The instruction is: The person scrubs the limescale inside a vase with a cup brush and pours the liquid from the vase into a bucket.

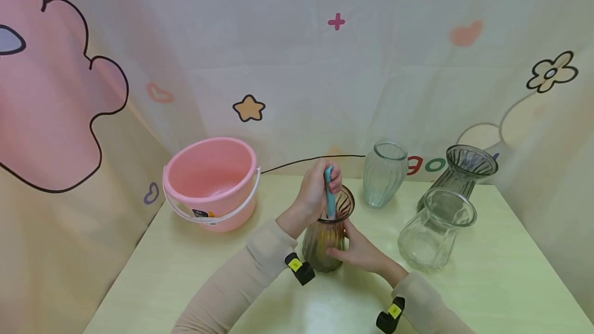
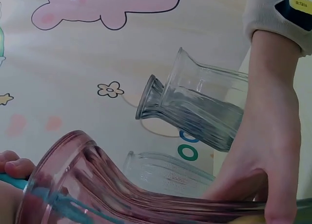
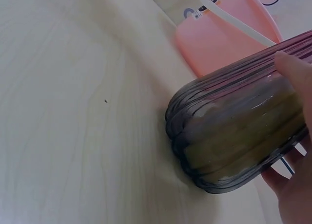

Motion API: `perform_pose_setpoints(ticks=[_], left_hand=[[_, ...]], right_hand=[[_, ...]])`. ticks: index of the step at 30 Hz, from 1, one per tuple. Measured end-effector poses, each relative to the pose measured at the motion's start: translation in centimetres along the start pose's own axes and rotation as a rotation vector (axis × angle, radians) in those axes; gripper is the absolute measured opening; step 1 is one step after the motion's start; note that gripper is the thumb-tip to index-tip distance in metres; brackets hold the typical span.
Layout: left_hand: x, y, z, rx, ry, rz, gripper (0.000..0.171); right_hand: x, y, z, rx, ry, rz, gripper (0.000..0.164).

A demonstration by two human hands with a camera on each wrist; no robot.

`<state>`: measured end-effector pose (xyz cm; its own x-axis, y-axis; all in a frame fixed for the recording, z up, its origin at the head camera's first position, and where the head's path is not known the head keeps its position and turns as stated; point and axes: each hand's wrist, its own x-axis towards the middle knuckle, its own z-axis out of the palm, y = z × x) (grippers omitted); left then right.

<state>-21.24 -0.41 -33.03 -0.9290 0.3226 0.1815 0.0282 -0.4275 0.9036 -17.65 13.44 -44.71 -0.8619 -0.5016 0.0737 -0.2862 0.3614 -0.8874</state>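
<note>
A ribbed, dark-tinted glass vase [image 1: 320, 246] with a flared rim stands on the table in the head view. My left hand [image 1: 317, 189] is above its mouth and grips the blue handle of a bottle brush [image 1: 330, 197], which reaches down inside the vase. Through the glass, in the right wrist view, shows a yellowish brush head [image 3: 239, 146], its outline blurred by the ribs. Around the vase's lower body my right hand [image 1: 359, 249] holds on, thumb on the near side. The left wrist view shows that same right hand [image 2: 268, 136] on the vase.
At the left stands a pink bucket [image 1: 211, 205] with a white handle. Three more glass vases are to the right: a clear ribbed one [image 1: 384, 177] at the back, a wide clear one [image 1: 429, 238] in front and a grey flared one [image 1: 457, 179] behind it. A printed cloth [image 1: 297, 66] hangs behind the table.
</note>
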Motion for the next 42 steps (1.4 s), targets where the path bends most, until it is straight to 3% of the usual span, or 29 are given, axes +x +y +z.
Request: perform_pose_setpoints(ticks=[8,17,22,29,37,42], left_hand=[[-0.3,1.7,0.7,0.006,-0.009,0.001,0.030],[-0.4,7.1,1.8,-0.030,-0.075,0.117,0.031],[-0.5,8.3,2.1,-0.052,-0.089,0.125,0.031],[-0.5,7.0,2.1,-0.015,-0.078,0.119,0.031],[0.0,1.9,1.0,0.009,-0.010,0.006,0.031],[0.1,0.1,0.7,0.058,-0.009,-0.047,0.030]], right_hand=[[0.9,3.5,1.2,0.004,0.123,-0.066,0.090],[0.6,3.4,1.6,-0.019,0.180,-0.031,0.091],[0.6,3.2,1.8,-0.011,0.204,-0.030,0.092],[0.7,2.9,2.0,-0.024,0.241,-0.017,0.094],[0.7,3.3,2.2,-0.061,0.280,-0.074,0.087],[0.5,3.3,2.5,-0.047,0.251,-0.087,0.086]])
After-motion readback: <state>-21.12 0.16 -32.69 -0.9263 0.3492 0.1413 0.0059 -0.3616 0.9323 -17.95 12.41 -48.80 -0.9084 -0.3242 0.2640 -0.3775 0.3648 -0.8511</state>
